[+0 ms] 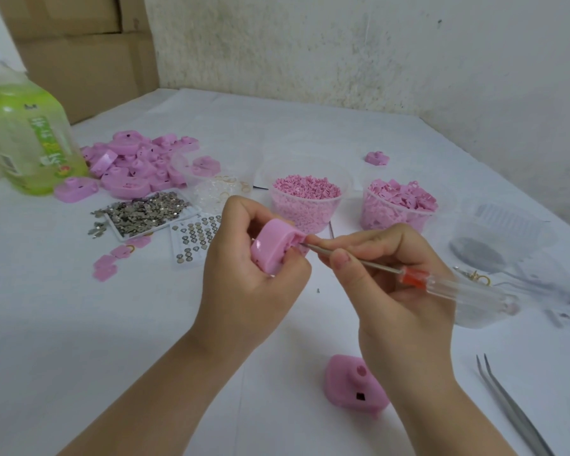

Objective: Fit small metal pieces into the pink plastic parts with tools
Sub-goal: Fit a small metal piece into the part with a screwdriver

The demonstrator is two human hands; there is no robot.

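White table (79, 324), stained wall (343, 54), boxes (79, 44) upper left. Left hand (250, 274) grips pink part (273, 248); right hand (392, 281) pinches screwdriver (408, 274).

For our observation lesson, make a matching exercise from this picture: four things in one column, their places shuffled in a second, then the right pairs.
Things
1. slim screwdriver with a clear and red handle
2. thin steel tweezers
3. green plastic bottle
4. clear plastic tub of tiny pink pellets

Places
A. far left of the white table
B. just behind the left hand
C. lying at the near right
D. held in the right hand

Pairs: 1-D, 2-C, 3-A, 4-B
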